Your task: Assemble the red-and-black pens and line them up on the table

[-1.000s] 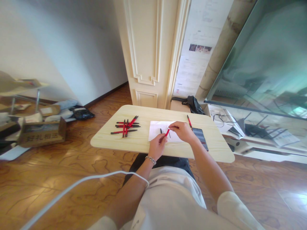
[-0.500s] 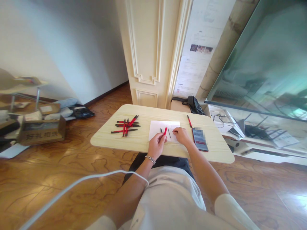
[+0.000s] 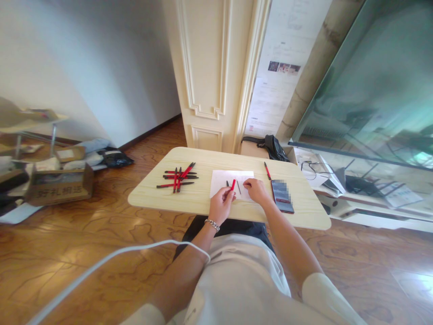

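My left hand is closed around a red pen barrel, which points up from between the thumb and fingers. Under both hands lies a sheet of white paper. A small black pen part shows just beyond the left fingers, and a thin dark stick like a refill lies on the paper between the hands. My right hand rests at the paper's right side with its fingertips pinched together; whatever they hold, if anything, is too small to make out.
Several red and black pens lie crossed in a pile on the left of the pale table. Another pen and a phone are to the right. A white cable runs past my left forearm.
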The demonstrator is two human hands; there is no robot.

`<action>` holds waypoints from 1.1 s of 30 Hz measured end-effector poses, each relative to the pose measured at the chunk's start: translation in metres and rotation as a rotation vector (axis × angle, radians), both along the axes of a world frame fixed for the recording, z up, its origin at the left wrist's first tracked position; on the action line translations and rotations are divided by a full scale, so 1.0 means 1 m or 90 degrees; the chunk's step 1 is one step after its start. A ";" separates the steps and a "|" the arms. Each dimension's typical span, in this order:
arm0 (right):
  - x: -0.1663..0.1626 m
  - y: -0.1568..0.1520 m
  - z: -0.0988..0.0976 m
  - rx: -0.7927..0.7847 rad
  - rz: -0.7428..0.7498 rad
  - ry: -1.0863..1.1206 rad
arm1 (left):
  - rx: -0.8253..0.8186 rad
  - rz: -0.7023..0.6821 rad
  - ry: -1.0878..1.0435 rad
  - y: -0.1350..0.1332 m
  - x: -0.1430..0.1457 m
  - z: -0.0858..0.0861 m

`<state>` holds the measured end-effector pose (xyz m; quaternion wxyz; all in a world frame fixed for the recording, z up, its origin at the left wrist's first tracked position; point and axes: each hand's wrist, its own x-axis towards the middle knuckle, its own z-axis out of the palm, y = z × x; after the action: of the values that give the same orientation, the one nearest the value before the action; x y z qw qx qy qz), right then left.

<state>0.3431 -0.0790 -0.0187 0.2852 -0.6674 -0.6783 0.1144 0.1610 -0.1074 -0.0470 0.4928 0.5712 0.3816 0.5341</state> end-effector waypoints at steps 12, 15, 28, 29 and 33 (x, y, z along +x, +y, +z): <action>-0.020 -0.020 0.066 0.144 0.121 0.130 | 0.044 0.015 0.070 0.003 0.001 -0.007; -0.024 -0.025 0.070 0.136 0.156 0.080 | 0.054 0.015 0.105 0.002 -0.002 -0.004; -0.011 0.004 0.043 -0.034 0.049 0.007 | 0.021 -0.002 -0.012 0.000 0.003 -0.001; -0.012 0.008 0.035 -0.065 0.026 -0.037 | 0.019 -0.007 -0.022 -0.001 0.003 0.000; -0.022 0.021 0.013 -0.162 -0.047 -0.156 | 0.012 -0.017 -0.043 -0.003 0.001 0.005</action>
<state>0.3211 -0.0582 -0.0055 0.1176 -0.7317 -0.6629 0.1068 0.1621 -0.1104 -0.0425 0.5072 0.5627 0.3518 0.5499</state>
